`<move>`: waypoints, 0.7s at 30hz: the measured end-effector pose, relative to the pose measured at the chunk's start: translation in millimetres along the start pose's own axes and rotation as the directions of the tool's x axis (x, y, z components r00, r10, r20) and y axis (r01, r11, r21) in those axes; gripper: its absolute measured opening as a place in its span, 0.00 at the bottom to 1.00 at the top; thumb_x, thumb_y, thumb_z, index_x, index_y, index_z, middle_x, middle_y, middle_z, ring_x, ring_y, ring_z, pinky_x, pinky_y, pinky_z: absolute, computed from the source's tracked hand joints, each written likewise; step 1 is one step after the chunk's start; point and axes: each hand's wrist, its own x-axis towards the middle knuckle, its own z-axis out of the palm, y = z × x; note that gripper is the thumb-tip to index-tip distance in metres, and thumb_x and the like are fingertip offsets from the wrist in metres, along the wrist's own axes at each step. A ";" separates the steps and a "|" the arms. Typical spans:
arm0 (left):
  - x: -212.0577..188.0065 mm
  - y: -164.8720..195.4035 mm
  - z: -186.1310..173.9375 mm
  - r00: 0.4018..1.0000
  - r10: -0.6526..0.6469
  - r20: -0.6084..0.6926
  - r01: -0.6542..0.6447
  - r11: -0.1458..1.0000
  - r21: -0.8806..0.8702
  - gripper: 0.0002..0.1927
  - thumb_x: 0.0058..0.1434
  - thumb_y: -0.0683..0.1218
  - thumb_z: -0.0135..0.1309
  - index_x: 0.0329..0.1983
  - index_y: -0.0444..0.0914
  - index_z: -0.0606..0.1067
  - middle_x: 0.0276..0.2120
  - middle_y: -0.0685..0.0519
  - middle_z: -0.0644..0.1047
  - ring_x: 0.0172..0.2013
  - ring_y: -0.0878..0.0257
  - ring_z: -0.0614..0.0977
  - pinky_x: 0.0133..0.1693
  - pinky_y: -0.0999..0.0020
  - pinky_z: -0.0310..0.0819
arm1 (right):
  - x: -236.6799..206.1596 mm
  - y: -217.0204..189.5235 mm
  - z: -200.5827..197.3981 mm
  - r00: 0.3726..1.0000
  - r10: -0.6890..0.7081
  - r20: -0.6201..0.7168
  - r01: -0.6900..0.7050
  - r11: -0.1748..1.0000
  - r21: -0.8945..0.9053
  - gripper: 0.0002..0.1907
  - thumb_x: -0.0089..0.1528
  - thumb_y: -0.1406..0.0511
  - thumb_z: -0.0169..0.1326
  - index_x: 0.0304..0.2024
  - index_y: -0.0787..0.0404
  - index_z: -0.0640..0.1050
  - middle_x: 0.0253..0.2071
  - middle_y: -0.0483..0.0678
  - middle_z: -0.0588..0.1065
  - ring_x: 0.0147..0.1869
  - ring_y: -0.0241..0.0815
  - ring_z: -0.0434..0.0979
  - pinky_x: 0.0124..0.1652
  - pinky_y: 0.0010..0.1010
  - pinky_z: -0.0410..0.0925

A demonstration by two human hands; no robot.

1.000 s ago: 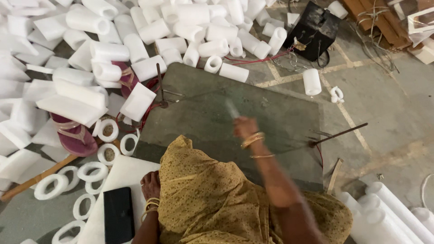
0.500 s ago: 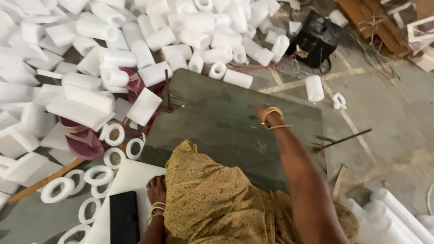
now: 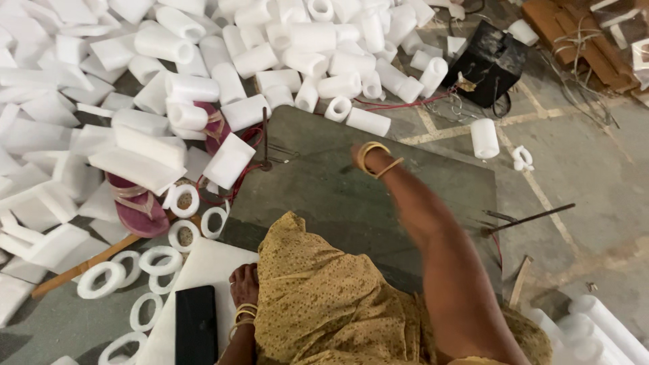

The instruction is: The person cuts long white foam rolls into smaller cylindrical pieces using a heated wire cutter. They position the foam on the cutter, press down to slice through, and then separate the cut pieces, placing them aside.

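My right hand (image 3: 358, 154) reaches forward over a dark green board (image 3: 324, 196), with gold bangles on the wrist. The hand is foreshortened, its fingers hidden behind the wrist, and nothing shows in it. My left hand (image 3: 243, 284) rests fingers-forward on a white foam sheet (image 3: 203, 263) beside my yellow-clad knee, holding nothing. A black flat phone-like slab (image 3: 196, 324) lies on that sheet just left of this hand. An upright metal wire stand (image 3: 265, 142) rises at the board's far left corner.
A big heap of white foam tubes (image 3: 297, 61) and blocks (image 3: 138, 159) fills the far left. Foam rings (image 3: 182, 201) and maroon sandals (image 3: 138, 206) lie left of the board. A black box (image 3: 490, 64), a lone foam tube (image 3: 484, 138) and a metal rod (image 3: 531, 217) are on the right.
My right arm has swung left and forward across the board. The blurred white piece at that hand a second ago no longer shows. The left hand stays on the foam sheet.
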 end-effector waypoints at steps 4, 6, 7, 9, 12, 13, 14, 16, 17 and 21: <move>-1.4 2.4 1.5 1.000 0.008 -0.023 -0.008 1.000 0.015 0.10 0.67 0.50 0.51 0.49 0.49 0.78 0.50 0.53 0.76 0.53 0.47 0.75 0.46 0.50 0.75 | -31.7 64.3 34.9 0.998 -0.001 0.060 0.010 0.989 -0.149 0.20 0.64 0.57 0.54 0.48 0.67 0.81 0.52 0.62 0.78 0.55 0.60 0.80 0.52 0.50 0.72; -2.1 3.0 1.2 0.999 -0.034 0.030 0.033 0.999 0.025 0.11 0.66 0.50 0.51 0.50 0.50 0.78 0.50 0.53 0.76 0.53 0.47 0.74 0.47 0.50 0.75 | -52.0 94.0 51.6 0.995 0.053 0.089 -0.035 0.980 -0.196 0.17 0.63 0.60 0.54 0.47 0.66 0.81 0.50 0.62 0.78 0.54 0.60 0.81 0.50 0.50 0.73; -2.6 3.3 0.5 1.000 -0.011 0.009 0.011 1.000 0.015 0.11 0.67 0.50 0.51 0.50 0.50 0.78 0.50 0.53 0.76 0.53 0.47 0.74 0.48 0.50 0.75 | -63.4 105.1 58.1 0.992 0.079 0.103 -0.055 0.974 -0.220 0.16 0.62 0.62 0.55 0.47 0.66 0.81 0.50 0.62 0.79 0.53 0.60 0.82 0.50 0.50 0.74; -3.1 3.4 0.0 0.999 0.033 -0.042 -0.033 0.999 -0.007 0.10 0.68 0.50 0.50 0.50 0.49 0.78 0.51 0.53 0.76 0.54 0.47 0.74 0.50 0.49 0.74 | -80.9 122.1 59.4 0.984 0.132 0.122 -0.094 0.957 -0.275 0.14 0.61 0.65 0.55 0.46 0.66 0.82 0.48 0.62 0.79 0.52 0.60 0.83 0.48 0.50 0.75; -3.5 5.6 -0.8 0.999 0.021 -0.044 -0.022 1.000 -0.019 0.12 0.66 0.49 0.50 0.51 0.49 0.78 0.52 0.51 0.76 0.54 0.46 0.74 0.47 0.49 0.74 | -84.8 121.2 45.8 0.947 0.294 -0.127 -0.282 0.954 0.101 0.14 0.63 0.63 0.51 0.42 0.67 0.83 0.42 0.65 0.80 0.48 0.59 0.83 0.45 0.49 0.74; -3.7 6.0 -1.3 1.000 0.008 -0.026 -0.008 1.000 0.001 0.12 0.66 0.49 0.51 0.51 0.49 0.78 0.52 0.51 0.76 0.54 0.46 0.74 0.47 0.49 0.75 | -83.7 113.1 42.7 0.895 0.390 -0.217 -0.314 0.896 0.315 0.17 0.65 0.61 0.49 0.40 0.68 0.83 0.39 0.66 0.81 0.46 0.59 0.83 0.45 0.48 0.73; -3.2 7.1 -1.3 1.000 -0.002 -0.006 0.002 1.000 0.020 0.11 0.67 0.49 0.51 0.51 0.49 0.78 0.51 0.52 0.76 0.54 0.46 0.74 0.47 0.49 0.75 | -80.0 101.4 40.7 0.909 0.371 -0.190 -0.263 0.863 0.431 0.19 0.65 0.58 0.50 0.37 0.69 0.82 0.35 0.64 0.80 0.40 0.57 0.83 0.41 0.49 0.73; -1.8 8.7 -1.4 1.000 -0.008 0.016 0.008 1.000 0.019 0.11 0.67 0.49 0.51 0.51 0.49 0.78 0.52 0.52 0.76 0.53 0.47 0.75 0.46 0.49 0.76 | -67.7 65.6 40.8 0.942 0.278 -0.187 -0.097 0.759 0.644 0.19 0.63 0.57 0.52 0.31 0.68 0.80 0.29 0.55 0.77 0.32 0.47 0.76 0.34 0.45 0.69; -1.1 9.3 -1.5 1.000 -0.007 0.015 0.007 1.000 0.001 0.11 0.68 0.48 0.52 0.51 0.49 0.78 0.52 0.51 0.76 0.53 0.49 0.75 0.44 0.49 0.76 | -60.6 45.4 41.3 0.954 0.205 -0.218 0.020 0.683 0.730 0.16 0.62 0.59 0.53 0.28 0.65 0.79 0.26 0.49 0.75 0.29 0.38 0.71 0.30 0.40 0.67; 0.4 8.4 -1.0 0.998 0.045 -0.033 -0.045 0.999 0.013 0.10 0.68 0.47 0.53 0.51 0.47 0.78 0.50 0.50 0.76 0.50 0.47 0.75 0.41 0.52 0.77 | -16.6 -38.5 33.6 0.933 -0.177 -0.313 0.272 0.917 0.292 0.12 0.61 0.61 0.54 0.28 0.62 0.80 0.28 0.50 0.77 0.31 0.43 0.75 0.31 0.41 0.70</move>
